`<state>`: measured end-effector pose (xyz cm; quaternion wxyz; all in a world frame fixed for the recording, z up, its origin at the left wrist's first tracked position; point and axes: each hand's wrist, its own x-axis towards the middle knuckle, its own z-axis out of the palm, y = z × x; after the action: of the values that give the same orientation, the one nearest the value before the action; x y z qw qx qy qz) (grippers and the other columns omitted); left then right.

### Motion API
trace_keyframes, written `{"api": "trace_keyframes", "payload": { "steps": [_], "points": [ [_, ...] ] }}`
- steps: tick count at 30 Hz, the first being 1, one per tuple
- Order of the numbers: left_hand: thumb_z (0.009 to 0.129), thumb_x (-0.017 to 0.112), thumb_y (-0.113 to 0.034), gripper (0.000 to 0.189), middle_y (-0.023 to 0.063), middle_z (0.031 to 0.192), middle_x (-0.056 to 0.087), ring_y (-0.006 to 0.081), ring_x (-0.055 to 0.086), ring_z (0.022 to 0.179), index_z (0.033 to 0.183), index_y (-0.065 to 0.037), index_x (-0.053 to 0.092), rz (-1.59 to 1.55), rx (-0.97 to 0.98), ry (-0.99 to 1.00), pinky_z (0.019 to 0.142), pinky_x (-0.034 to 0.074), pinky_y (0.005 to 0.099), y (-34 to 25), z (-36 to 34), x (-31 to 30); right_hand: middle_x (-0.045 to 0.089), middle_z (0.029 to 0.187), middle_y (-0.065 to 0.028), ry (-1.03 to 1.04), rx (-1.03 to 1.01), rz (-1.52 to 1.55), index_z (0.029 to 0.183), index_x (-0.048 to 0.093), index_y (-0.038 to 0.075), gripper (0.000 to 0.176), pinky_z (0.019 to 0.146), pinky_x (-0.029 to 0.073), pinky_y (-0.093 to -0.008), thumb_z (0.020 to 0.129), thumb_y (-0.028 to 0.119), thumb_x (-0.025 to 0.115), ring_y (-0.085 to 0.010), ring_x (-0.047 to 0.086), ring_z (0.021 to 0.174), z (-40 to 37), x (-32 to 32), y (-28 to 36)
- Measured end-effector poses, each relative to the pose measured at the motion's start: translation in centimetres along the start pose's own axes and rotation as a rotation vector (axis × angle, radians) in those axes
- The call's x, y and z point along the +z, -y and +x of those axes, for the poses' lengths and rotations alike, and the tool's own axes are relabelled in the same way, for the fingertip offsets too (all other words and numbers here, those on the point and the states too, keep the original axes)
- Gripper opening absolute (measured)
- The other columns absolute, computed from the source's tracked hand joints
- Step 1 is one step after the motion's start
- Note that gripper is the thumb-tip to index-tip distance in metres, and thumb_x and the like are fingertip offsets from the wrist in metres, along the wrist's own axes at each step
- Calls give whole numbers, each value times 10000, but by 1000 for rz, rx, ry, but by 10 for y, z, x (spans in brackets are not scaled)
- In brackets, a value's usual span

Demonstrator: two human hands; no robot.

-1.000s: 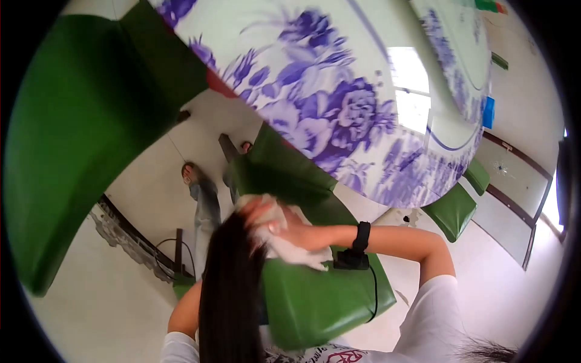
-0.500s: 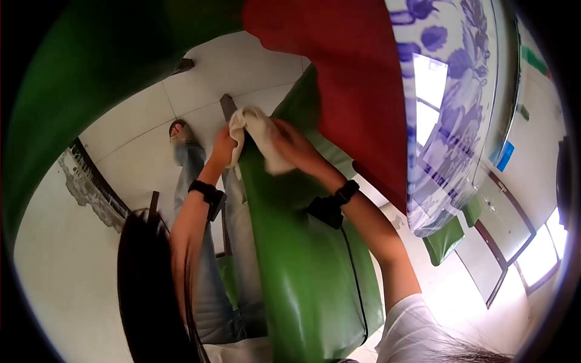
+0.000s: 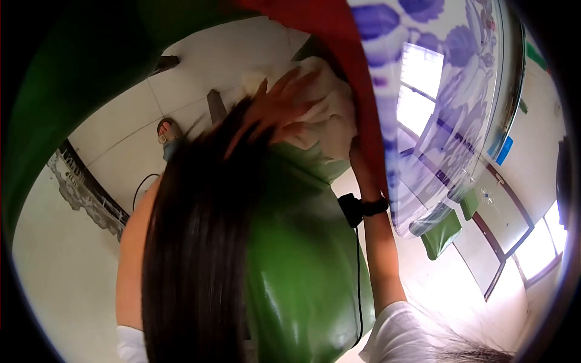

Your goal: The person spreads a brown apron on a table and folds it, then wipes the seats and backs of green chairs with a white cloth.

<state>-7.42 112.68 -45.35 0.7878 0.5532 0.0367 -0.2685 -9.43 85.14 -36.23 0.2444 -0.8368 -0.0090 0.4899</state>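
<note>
A crumpled cream cloth (image 3: 333,115) lies at the far end of a green, shiny covered seat (image 3: 302,266). Over its left part my left hand (image 3: 281,106) is spread, fingers apart and slightly blurred. Dark hair hides that wrist and much of the forearm. My right hand (image 3: 358,154) reaches to the cloth's right edge, beside the hanging red cloth (image 3: 357,78). Its fingers are hidden, so its grip does not show. A black band with a small device (image 3: 357,209) sits on the right wrist, and a cable runs down from it.
On the right rises a table with a blue-and-white floral cover (image 3: 448,121) under a clear sheet. Dark green material (image 3: 78,91) arches across the upper left. Below are a tiled floor (image 3: 121,130), a sandalled foot (image 3: 168,130) and a dark leg-like post (image 3: 215,106). Another green seat (image 3: 442,236) stands farther right.
The cloth was held up, bunched between both hands; now it is spread wider and farther right. My left hand has opened over it, and my right has moved right, beside the red cloth.
</note>
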Motion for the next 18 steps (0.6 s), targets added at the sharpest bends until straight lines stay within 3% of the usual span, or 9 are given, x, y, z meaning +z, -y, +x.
{"api": "trace_keyframes", "payload": {
  "steps": [7, 18],
  "points": [
    [841, 550, -137, 359, 127, 1238, 529, 243, 512, 1125, 1192, -61, 536, 220, 59, 98, 950, 393, 345, -5, 30, 0, 573, 1134, -107, 51, -42, 135, 1281, 447, 27, 461, 848, 438, -316, 858, 131, 600, -185, 529, 1029, -5, 32, 7],
    [808, 589, -158, 357, 121, 1200, 549, 257, 520, 1114, 1156, -83, 565, 478, 80, 254, 951, 387, 362, -14, 61, 15, 572, 1133, -114, 125, 4, 322, 1245, 470, 33, 405, 861, 430, -320, 866, 125, 580, -209, 533, 1032, -100, 75, 3]
  ]
}}
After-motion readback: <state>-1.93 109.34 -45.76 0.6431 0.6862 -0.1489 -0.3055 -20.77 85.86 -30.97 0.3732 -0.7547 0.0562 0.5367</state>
